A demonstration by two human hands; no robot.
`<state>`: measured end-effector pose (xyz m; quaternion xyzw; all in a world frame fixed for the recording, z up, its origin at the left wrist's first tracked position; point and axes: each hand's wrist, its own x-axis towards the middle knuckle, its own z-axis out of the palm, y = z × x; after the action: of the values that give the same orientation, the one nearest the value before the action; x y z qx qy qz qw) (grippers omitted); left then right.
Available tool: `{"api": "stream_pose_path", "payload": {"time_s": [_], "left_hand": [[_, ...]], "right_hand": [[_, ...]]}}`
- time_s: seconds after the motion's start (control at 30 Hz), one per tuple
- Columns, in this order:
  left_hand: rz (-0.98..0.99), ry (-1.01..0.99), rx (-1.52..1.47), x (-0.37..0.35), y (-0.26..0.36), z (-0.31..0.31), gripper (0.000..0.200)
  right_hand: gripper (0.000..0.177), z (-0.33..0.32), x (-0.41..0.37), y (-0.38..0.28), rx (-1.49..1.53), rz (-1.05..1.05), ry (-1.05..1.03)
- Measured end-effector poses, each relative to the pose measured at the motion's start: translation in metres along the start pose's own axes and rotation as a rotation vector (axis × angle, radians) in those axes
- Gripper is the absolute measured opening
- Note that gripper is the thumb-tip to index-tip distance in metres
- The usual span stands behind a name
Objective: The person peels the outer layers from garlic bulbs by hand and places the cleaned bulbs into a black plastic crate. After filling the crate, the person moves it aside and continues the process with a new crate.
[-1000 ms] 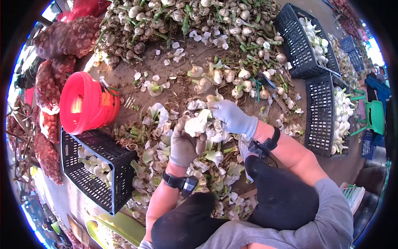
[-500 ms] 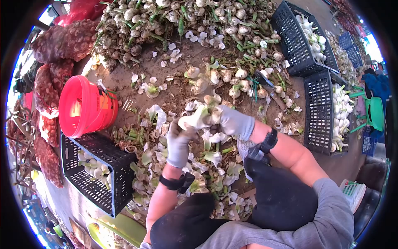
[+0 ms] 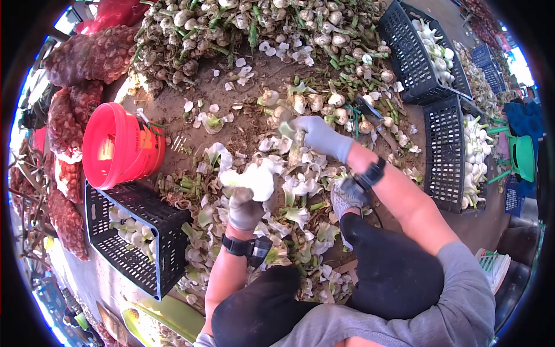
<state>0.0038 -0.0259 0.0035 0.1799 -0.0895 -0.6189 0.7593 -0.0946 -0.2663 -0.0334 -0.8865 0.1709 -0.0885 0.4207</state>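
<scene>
My left hand (image 3: 245, 211), in a pale work glove, is closed on a white garlic bulb (image 3: 258, 181), whose clean surface is brightly lit. Farther up and to the right, my gloved right hand (image 3: 321, 136) is closed on a strip of greenish-white garlic peel (image 3: 287, 130). The two hands are apart. Beneath them lies a litter of loose garlic skins (image 3: 298, 217). Just beyond my right hand, several unpeeled garlic bulbs (image 3: 315, 103) rest on the ground.
A large heap of garlic (image 3: 231, 26) lies ahead. To the left stand a red bucket (image 3: 124, 150) and a black crate (image 3: 170, 248) with bulbs inside. Two black crates (image 3: 442, 153) of white garlic stand at the right. A dark-bladed tool (image 3: 367, 107) lies near the bulbs.
My hands were together at the garlic; they have moved apart. The right hand has pulled peel up and away, and the bulb in my left hand now looks whiter.
</scene>
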Motion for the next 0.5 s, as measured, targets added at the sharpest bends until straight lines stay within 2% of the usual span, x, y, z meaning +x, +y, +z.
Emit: {"api": "stream_pose_path", "payload": {"time_s": [0.07,0.1,0.13,0.2,0.23,0.3,0.33,0.37,0.4,0.43,0.5], "left_hand": [[-0.038,-0.022,0.104,0.0,0.005,0.002,0.076],[-0.019,0.09,0.113,-0.002,0.005,-0.005,0.086],[-0.009,0.114,0.152,-0.004,0.006,-0.005,0.088],[0.017,0.156,0.22,0.002,0.007,-0.002,0.092],[0.021,0.051,0.334,0.009,0.013,0.022,0.094],[0.089,0.14,0.599,0.008,0.006,0.008,0.091],[0.119,0.179,0.737,0.009,0.002,-0.004,0.09],[0.213,0.276,0.846,0.011,-0.006,-0.022,0.085],[0.147,0.481,0.885,0.011,-0.004,0.006,0.072],[-0.154,0.412,0.74,0.008,0.013,-0.012,0.066],[-0.397,0.25,0.39,0.004,0.024,-0.033,0.059]], "right_hand": [[0.041,0.002,-0.004,0.008,-0.306,-0.11,-0.552],[0.047,0.001,-0.012,-0.025,-0.328,0.036,-0.752],[0.058,0.025,-0.033,-0.01,-0.399,-0.315,-0.467],[0.059,0.011,-0.034,-0.046,0.339,-0.112,-0.517],[0.058,0.007,-0.033,-0.058,0.674,-0.018,-0.496],[0.051,0.022,-0.044,-0.054,1.207,0.174,-0.318],[0.039,0.02,-0.045,-0.072,1.058,0.152,-0.085],[0.034,0.026,-0.046,-0.065,0.931,0.042,-0.016],[0.03,0.025,-0.043,-0.069,0.798,-0.068,0.049],[0.03,0.021,-0.043,-0.072,0.791,-0.082,0.031],[0.031,0.013,-0.046,-0.082,0.784,-0.103,-0.015]]}}
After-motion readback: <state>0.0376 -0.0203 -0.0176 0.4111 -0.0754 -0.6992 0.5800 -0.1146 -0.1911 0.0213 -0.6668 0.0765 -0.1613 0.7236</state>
